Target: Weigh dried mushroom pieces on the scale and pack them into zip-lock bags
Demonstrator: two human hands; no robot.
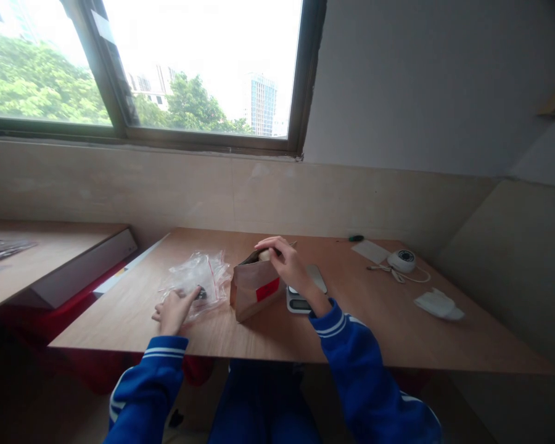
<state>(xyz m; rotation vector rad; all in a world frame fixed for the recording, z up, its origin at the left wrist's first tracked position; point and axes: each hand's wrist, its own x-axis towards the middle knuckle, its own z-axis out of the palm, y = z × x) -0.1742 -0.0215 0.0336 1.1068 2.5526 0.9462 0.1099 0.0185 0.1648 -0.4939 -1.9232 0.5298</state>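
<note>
Perhaps the cardboard box (247, 299), near the bench's (425, 339) front edge, tips if the right hand (287, 262) tugs its rim; that grip curls over the opening, its hold hidden. Whether the left hand's (173, 311) grip pinches the clear bags (194, 268), I cannot tell. The box's mouth points upward; its long axis seems oblique, near-left to far-right.

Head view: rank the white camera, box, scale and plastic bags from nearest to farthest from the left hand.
1. Plastic bags, at the left hand.
2. Box, right of the bags.
3. Scale, right of the box.
4. White camera, toward the table's right side.
</note>
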